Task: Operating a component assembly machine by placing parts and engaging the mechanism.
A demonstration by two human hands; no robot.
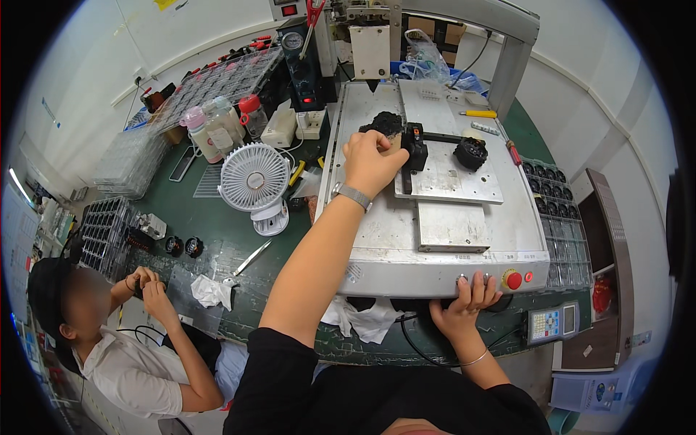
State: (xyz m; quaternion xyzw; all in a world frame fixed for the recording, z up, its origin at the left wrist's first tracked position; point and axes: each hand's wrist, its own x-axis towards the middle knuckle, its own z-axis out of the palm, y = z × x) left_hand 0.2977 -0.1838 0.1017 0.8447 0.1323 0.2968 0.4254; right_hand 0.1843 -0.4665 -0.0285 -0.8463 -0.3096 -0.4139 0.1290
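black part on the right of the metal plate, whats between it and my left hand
In the head view a black clamp block with a dark bar running right sits between the left hand and the round black part; otherwise bare metal plate.

The room has pale walls [181, 29] with a cable duct [210, 47] running along the left one. A green bench [210, 217] fills the middle. On it stand a white fan [254, 177], some bottles [217, 123] and clear trays [217, 80]. At the right is a brown cabinet [605, 239]. The light is even and bright.
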